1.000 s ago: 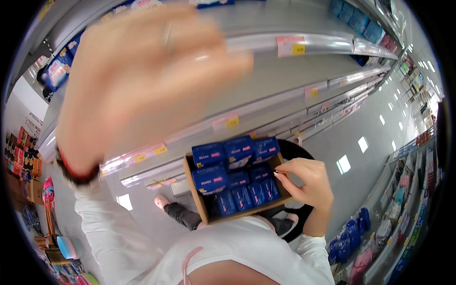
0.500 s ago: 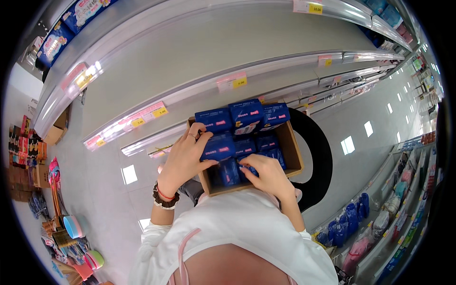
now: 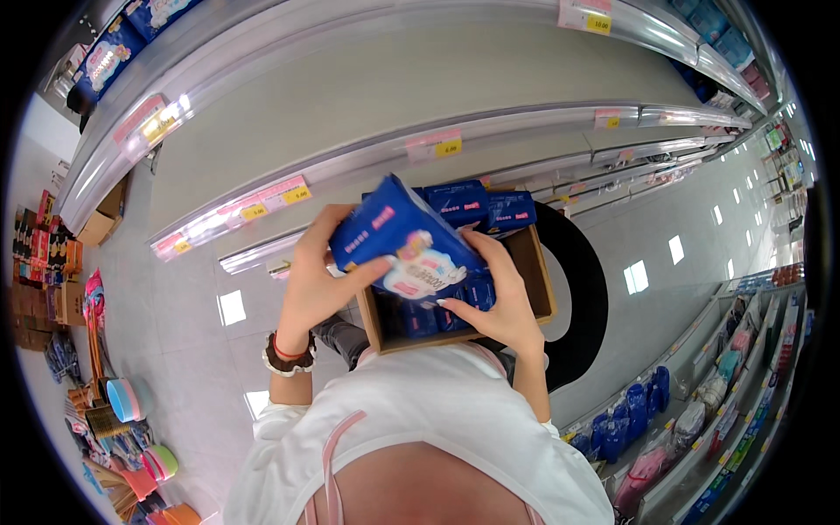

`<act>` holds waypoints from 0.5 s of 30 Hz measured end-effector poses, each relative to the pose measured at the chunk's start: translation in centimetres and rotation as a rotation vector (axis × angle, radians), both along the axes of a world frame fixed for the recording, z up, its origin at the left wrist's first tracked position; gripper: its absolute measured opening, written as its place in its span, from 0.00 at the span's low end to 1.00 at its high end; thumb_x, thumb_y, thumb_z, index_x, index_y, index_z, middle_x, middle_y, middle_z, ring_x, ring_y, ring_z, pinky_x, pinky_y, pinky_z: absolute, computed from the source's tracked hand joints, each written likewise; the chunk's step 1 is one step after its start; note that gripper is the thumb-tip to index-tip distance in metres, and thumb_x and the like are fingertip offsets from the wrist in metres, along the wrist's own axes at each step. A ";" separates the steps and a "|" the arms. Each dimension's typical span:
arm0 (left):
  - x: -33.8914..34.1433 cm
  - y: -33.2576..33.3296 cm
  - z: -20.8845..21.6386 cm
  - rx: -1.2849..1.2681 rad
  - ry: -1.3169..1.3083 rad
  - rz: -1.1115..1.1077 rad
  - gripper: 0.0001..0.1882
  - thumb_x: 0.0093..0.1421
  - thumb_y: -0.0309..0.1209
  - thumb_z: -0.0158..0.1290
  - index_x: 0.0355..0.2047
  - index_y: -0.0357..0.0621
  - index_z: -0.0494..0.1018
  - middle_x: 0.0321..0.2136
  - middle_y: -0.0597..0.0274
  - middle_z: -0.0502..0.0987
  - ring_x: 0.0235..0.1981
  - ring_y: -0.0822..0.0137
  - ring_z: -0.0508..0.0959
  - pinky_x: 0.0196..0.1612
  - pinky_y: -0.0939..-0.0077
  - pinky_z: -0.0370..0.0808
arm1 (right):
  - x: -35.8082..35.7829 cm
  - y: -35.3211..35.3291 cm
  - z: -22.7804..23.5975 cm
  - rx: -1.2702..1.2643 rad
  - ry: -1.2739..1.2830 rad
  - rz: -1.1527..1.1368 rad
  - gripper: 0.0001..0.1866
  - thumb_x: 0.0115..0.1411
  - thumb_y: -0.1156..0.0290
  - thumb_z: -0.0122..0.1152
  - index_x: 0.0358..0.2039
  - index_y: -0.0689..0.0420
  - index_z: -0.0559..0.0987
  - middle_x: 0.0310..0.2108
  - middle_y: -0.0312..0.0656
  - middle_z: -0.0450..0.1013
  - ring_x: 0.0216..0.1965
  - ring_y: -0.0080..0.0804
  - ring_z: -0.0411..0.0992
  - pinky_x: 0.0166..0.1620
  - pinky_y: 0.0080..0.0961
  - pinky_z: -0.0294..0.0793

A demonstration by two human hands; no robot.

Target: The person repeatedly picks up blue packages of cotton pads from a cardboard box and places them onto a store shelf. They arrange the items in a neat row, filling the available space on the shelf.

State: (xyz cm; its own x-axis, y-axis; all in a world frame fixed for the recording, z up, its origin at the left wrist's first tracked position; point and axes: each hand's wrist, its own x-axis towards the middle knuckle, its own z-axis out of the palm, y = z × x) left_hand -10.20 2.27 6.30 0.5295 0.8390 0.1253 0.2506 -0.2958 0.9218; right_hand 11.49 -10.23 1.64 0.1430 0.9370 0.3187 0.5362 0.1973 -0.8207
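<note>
Between my two hands a blue soft pack [image 3: 398,241] with a white cloud-shaped print is held tilted above a cardboard box. My left hand [image 3: 319,276] grips its left side, thumb across the front. On its right edge sits my right hand [image 3: 503,289], fingers at the upper corner and thumb near the lower edge. Beneath, the open cardboard box [image 3: 542,271] holds several more blue packs [image 3: 459,203], some standing above its far rim. The raised pack hides part of the box's contents.
A grey shelf [image 3: 394,79] with a price-tag rail [image 3: 284,194] spans the far side. A round black seat or ring [image 3: 584,297] lies right of the box. Stocked shelves [image 3: 700,411] stand at right; colourful basins [image 3: 127,400] at left.
Both hands have lifted one blue pack out of the box and tilted it, its printed front now showing. My right hand has moved from inside the box to the pack's right edge.
</note>
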 end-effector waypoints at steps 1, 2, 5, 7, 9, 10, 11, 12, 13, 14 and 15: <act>0.1 -0.1 0.4 -0.093 -0.109 0.014 0.29 0.52 0.35 0.63 0.50 0.34 0.67 0.38 0.60 0.75 0.39 0.76 0.73 0.43 0.80 0.71 | 0.3 -0.1 0.0 -0.008 0.047 -0.023 0.42 0.44 0.66 0.73 0.58 0.61 0.64 0.57 0.51 0.64 0.56 0.47 0.65 0.57 0.36 0.64; 0.2 -0.1 0.5 -0.127 -0.160 0.029 0.29 0.53 0.36 0.62 0.50 0.34 0.67 0.39 0.59 0.75 0.39 0.75 0.73 0.43 0.80 0.71 | 0.6 -0.4 -0.1 -0.023 0.167 -0.013 0.42 0.43 0.66 0.73 0.59 0.62 0.64 0.57 0.51 0.64 0.56 0.45 0.65 0.57 0.35 0.64; 0.5 -0.2 0.0 -0.157 -0.233 0.059 0.28 0.57 0.38 0.58 0.53 0.34 0.66 0.40 0.59 0.75 0.40 0.73 0.73 0.44 0.79 0.71 | 0.9 -0.8 0.3 -0.026 0.489 0.011 0.44 0.43 0.69 0.72 0.60 0.64 0.62 0.58 0.52 0.63 0.57 0.38 0.65 0.58 0.31 0.63; 0.9 -0.8 0.2 -0.174 -0.196 0.052 0.28 0.58 0.39 0.57 0.54 0.35 0.66 0.41 0.58 0.75 0.40 0.73 0.73 0.45 0.79 0.71 | 0.8 -1.0 0.2 -0.007 0.582 0.059 0.43 0.44 0.68 0.72 0.59 0.64 0.62 0.57 0.51 0.63 0.57 0.37 0.65 0.58 0.30 0.63; 2.2 -1.2 0.1 -0.054 -0.294 0.035 0.26 0.60 0.39 0.53 0.55 0.36 0.67 0.41 0.57 0.74 0.40 0.72 0.72 0.44 0.80 0.69 | 0.5 -1.2 0.3 -0.019 0.622 0.111 0.42 0.45 0.68 0.72 0.59 0.65 0.62 0.55 0.50 0.65 0.56 0.34 0.64 0.58 0.30 0.62; 2.2 -1.1 0.0 -0.031 -0.301 0.010 0.25 0.60 0.38 0.53 0.54 0.36 0.67 0.41 0.56 0.74 0.40 0.71 0.72 0.44 0.79 0.69 | 0.5 -1.2 0.2 -0.033 0.584 0.119 0.42 0.44 0.68 0.72 0.58 0.65 0.62 0.54 0.49 0.66 0.55 0.34 0.65 0.58 0.29 0.63; 2.1 -1.1 0.0 -0.007 -0.307 -0.014 0.25 0.60 0.38 0.53 0.54 0.36 0.68 0.40 0.56 0.74 0.40 0.70 0.72 0.44 0.79 0.68 | 0.5 -1.2 0.1 -0.054 0.573 0.133 0.43 0.43 0.67 0.73 0.58 0.65 0.62 0.53 0.50 0.66 0.54 0.35 0.66 0.58 0.30 0.63; 2.1 -1.0 0.0 0.015 -0.312 -0.038 0.25 0.60 0.37 0.53 0.54 0.36 0.68 0.40 0.55 0.74 0.40 0.70 0.72 0.44 0.78 0.68 | 0.4 -1.3 0.0 -0.074 0.564 0.146 0.44 0.42 0.66 0.74 0.58 0.65 0.62 0.53 0.50 0.67 0.54 0.35 0.67 0.58 0.30 0.63; 2.2 -0.8 0.2 0.066 -0.305 -0.053 0.24 0.57 0.36 0.54 0.53 0.37 0.70 0.38 0.54 0.74 0.39 0.65 0.73 0.44 0.76 0.69 | 0.5 -1.4 0.1 -0.124 0.509 0.166 0.45 0.41 0.65 0.74 0.58 0.65 0.63 0.52 0.51 0.67 0.53 0.36 0.67 0.57 0.30 0.64; 2.1 -0.7 0.5 0.102 -0.254 -0.094 0.25 0.58 0.38 0.53 0.52 0.36 0.71 0.41 0.53 0.74 0.41 0.64 0.74 0.46 0.74 0.69 | 0.6 -1.5 0.2 -0.174 0.453 0.186 0.46 0.40 0.64 0.75 0.58 0.65 0.63 0.52 0.52 0.67 0.53 0.37 0.68 0.57 0.31 0.64; 2.0 -0.5 1.0 0.138 -0.201 -0.135 0.25 0.58 0.40 0.52 0.51 0.36 0.72 0.44 0.51 0.75 0.42 0.63 0.74 0.48 0.73 0.69 | 0.7 -1.4 0.2 -0.214 0.363 0.224 0.49 0.38 0.61 0.77 0.59 0.64 0.62 0.52 0.53 0.67 0.53 0.39 0.68 0.57 0.32 0.64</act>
State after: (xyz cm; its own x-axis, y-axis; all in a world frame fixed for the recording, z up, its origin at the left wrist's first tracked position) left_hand -8.18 1.76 7.26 0.5881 0.7304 0.3473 0.0167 -0.4403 0.8977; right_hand 12.16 -11.58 1.82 -0.0034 0.9966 0.0821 0.1712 0.0815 -0.9819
